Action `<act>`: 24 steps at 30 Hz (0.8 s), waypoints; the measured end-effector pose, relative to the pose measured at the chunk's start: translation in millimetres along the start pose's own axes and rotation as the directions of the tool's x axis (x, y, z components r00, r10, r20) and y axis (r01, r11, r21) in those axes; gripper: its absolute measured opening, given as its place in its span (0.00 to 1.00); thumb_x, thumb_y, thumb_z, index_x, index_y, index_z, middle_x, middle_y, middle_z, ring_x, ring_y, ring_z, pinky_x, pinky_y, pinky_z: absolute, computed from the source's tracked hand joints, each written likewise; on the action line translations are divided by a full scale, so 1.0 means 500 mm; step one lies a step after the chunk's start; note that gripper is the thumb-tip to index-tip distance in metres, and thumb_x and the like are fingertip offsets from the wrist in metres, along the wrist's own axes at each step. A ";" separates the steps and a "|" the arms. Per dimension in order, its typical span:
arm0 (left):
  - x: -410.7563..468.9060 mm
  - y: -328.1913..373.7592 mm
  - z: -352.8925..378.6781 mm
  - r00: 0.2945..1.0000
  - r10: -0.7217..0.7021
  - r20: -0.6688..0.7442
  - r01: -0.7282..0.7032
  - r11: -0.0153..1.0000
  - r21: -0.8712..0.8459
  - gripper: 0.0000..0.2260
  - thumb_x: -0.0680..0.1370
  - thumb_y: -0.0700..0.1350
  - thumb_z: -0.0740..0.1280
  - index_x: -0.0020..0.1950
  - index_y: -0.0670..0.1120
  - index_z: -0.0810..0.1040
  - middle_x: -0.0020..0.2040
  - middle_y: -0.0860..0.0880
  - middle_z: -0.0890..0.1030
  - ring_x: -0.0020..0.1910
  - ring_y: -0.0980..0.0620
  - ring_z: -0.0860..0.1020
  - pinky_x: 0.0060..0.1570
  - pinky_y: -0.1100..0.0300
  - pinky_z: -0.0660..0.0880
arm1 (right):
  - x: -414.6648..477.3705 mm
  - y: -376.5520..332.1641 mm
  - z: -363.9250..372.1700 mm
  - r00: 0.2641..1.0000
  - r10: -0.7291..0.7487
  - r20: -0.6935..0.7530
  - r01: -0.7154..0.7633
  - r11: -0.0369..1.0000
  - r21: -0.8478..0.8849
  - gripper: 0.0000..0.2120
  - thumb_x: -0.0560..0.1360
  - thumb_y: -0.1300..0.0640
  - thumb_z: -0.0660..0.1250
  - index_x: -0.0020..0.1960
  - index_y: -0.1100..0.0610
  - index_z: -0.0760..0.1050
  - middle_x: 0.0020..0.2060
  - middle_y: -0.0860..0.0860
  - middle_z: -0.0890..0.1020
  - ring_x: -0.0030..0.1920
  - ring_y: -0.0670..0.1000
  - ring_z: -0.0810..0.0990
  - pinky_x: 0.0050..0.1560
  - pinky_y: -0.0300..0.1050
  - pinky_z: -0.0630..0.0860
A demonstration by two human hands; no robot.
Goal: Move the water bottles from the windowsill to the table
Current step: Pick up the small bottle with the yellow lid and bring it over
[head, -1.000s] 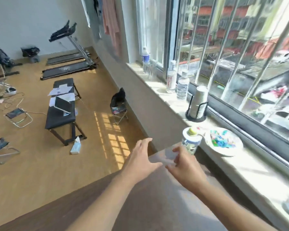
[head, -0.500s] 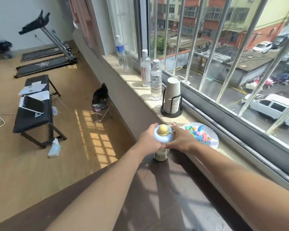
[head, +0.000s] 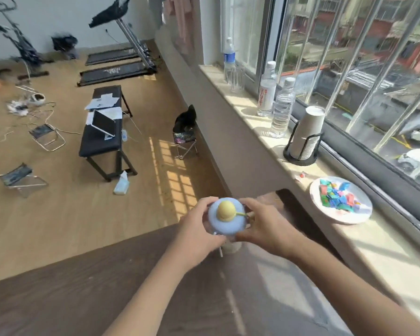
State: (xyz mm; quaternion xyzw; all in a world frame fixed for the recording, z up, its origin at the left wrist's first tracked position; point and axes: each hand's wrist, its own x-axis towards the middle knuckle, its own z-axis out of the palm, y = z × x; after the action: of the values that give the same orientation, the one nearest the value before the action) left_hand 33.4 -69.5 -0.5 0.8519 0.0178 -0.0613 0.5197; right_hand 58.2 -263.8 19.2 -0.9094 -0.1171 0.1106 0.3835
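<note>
**A:** Both hands busy at the near end of the surface [head: 107, 299]. Left hand [head: 199, 236] and right hand [head: 264, 229] wrapped round a small bottle with a pale blue lid [head: 227, 219], one from each side, fingers curled onto the lid rim. So: each grip pressed onto that lid, not spread. Looks upright, base on the wood or just about, hard to tell under the palms.

**B:** And the rest of the bottles?

**A:** Up on the windowsill [head: 243, 103], far and to the right of the grip. Two clear bottles standing side by side, nearly touching: the taller one with the red label [head: 266, 90] and a ribbed one [head: 281, 107] just nearer. Third one with a blue label [head: 229, 60] farther along, next to a glass [head: 238, 78]. All upright, long axis vertical.

**B:** Which hand for the next grab then?

**A:** Right, probably. Closer to the sill side, and the ribbed one nearest along that line. Reach goes forward and right, past the cup stack in its black holder [head: 304, 137], which sits between the grip and the bottles. Plate of coloured wrappers [head: 320, 207] near too, just right of the hands. Side-on grab around the body, below the cap, likely easiest.

**B:** Risk?

**A:** Clipping the cups on the way, or nudging the red-label one, since the two stand so tight.
</note>
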 end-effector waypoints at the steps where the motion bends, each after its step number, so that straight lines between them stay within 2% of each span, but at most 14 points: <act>1: -0.039 -0.016 -0.037 1.000 -0.008 -0.023 0.008 1.000 0.004 0.33 0.67 0.37 0.82 0.66 0.58 0.76 0.60 0.58 0.83 0.57 0.63 0.81 0.52 0.64 0.82 | -0.007 -0.033 0.030 0.999 -0.032 0.033 0.031 0.999 0.011 0.35 0.59 0.46 0.82 0.63 0.48 0.75 0.49 0.41 0.82 0.49 0.42 0.80 0.51 0.42 0.79; 4: -0.156 -0.070 -0.139 0.989 -0.029 -0.142 0.033 0.999 0.023 0.32 0.66 0.39 0.82 0.65 0.60 0.77 0.59 0.60 0.84 0.59 0.62 0.81 0.52 0.63 0.81 | -0.030 -0.127 0.127 0.983 -0.128 0.130 0.120 0.990 0.070 0.33 0.60 0.48 0.82 0.62 0.49 0.75 0.47 0.36 0.80 0.46 0.32 0.78 0.44 0.26 0.73; 6: -0.237 -0.105 -0.196 0.974 -0.064 -0.216 0.073 0.997 0.034 0.33 0.64 0.42 0.83 0.65 0.62 0.76 0.61 0.61 0.83 0.61 0.60 0.81 0.54 0.58 0.82 | -0.052 -0.188 0.192 0.965 -0.174 0.195 0.155 0.982 0.106 0.32 0.62 0.51 0.83 0.63 0.48 0.75 0.48 0.36 0.81 0.46 0.30 0.78 0.43 0.23 0.72; 9: -0.361 -0.152 -0.282 0.936 -0.118 -0.331 0.133 0.991 0.025 0.34 0.62 0.49 0.80 0.66 0.63 0.74 0.62 0.61 0.82 0.61 0.57 0.81 0.51 0.48 0.84 | -0.093 -0.286 0.293 0.931 -0.222 0.289 0.184 0.971 0.152 0.31 0.63 0.53 0.83 0.62 0.48 0.74 0.50 0.40 0.82 0.45 0.35 0.80 0.43 0.27 0.74; 14: -0.579 -0.220 -0.385 0.833 -0.211 -0.512 0.250 0.968 0.008 0.34 0.65 0.44 0.81 0.68 0.58 0.74 0.60 0.60 0.84 0.60 0.60 0.81 0.58 0.51 0.81 | -0.186 -0.432 0.456 0.844 -0.313 0.436 0.260 0.949 0.178 0.27 0.66 0.58 0.81 0.59 0.45 0.74 0.45 0.37 0.82 0.45 0.32 0.78 0.39 0.23 0.72; 17: -0.697 -0.254 -0.418 0.762 -0.269 -0.589 0.316 0.948 -0.024 0.34 0.64 0.46 0.80 0.68 0.59 0.74 0.59 0.61 0.84 0.59 0.61 0.81 0.59 0.53 0.80 | -0.243 -0.495 0.538 0.783 -0.342 0.520 0.288 0.940 0.184 0.27 0.66 0.59 0.79 0.62 0.47 0.75 0.47 0.39 0.83 0.46 0.33 0.79 0.40 0.23 0.72; 20: -0.794 -0.283 -0.431 0.684 -0.339 -0.645 0.342 0.931 -0.127 0.32 0.63 0.49 0.77 0.66 0.62 0.74 0.60 0.61 0.84 0.60 0.59 0.82 0.57 0.49 0.81 | -0.292 -0.545 0.604 0.715 -0.374 0.590 0.333 0.925 0.184 0.29 0.65 0.58 0.81 0.62 0.47 0.75 0.48 0.41 0.84 0.48 0.36 0.79 0.41 0.26 0.74; 24: -0.904 -0.311 -0.415 0.568 -0.432 -0.701 0.374 0.894 -0.248 0.34 0.62 0.51 0.76 0.68 0.61 0.74 0.62 0.59 0.83 0.63 0.56 0.81 0.58 0.47 0.82 | -0.353 -0.587 0.667 0.613 -0.396 0.684 0.379 0.907 0.185 0.31 0.64 0.56 0.82 0.62 0.46 0.74 0.50 0.42 0.84 0.49 0.43 0.79 0.43 0.33 0.76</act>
State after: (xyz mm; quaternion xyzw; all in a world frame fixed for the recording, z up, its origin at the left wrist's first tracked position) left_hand -411.4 201.3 11.8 0.7560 0.4226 0.1732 0.4690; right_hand -243.6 106.9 23.7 -0.7447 -0.4473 0.3666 0.3330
